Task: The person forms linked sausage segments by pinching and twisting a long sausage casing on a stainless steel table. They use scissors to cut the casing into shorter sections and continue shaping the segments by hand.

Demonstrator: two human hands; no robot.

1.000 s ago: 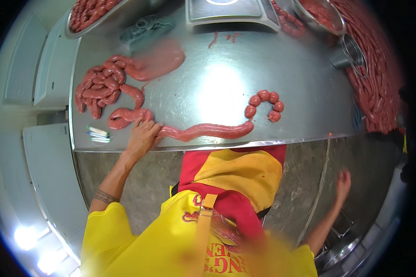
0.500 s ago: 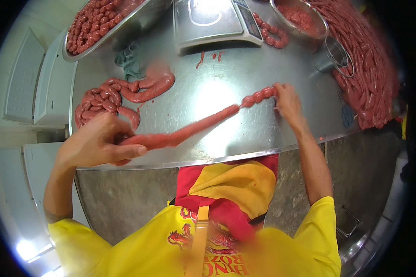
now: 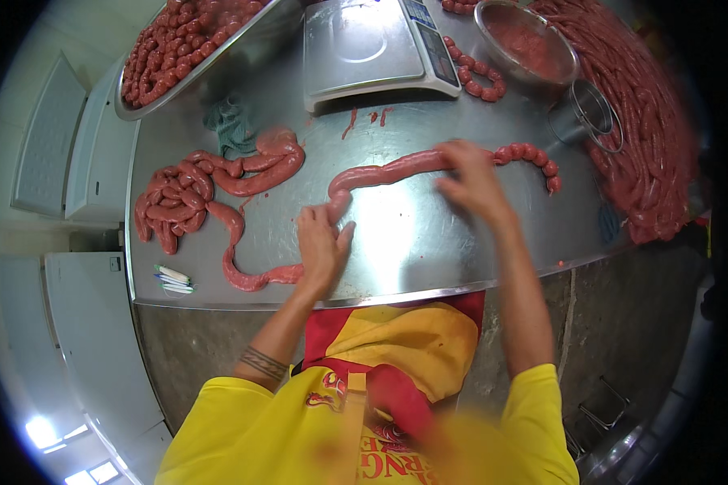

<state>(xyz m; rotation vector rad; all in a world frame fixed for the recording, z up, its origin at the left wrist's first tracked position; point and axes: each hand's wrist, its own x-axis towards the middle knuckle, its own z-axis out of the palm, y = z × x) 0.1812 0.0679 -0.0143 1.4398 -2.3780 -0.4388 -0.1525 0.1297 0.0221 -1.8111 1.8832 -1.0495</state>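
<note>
Pinching the long sausage rope (image 3: 380,174) on the steel table (image 3: 429,234), the left hand (image 3: 322,242) closes round its bend while the right hand (image 3: 471,179) clamps the length beyond, twisted links (image 3: 534,158) trailing past those fingers.

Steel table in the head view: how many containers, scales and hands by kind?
Round metal trays or bowls holding red sausage: 2
Small empty steel cup: 1
Grey digital scale: 1
Bare hands on the sausage rope: 2
Total: 6

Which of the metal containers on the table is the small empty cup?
The small steel cup right of the scale, between the round meat-filled bowl and the sausage pile; the others hold meat.
</note>
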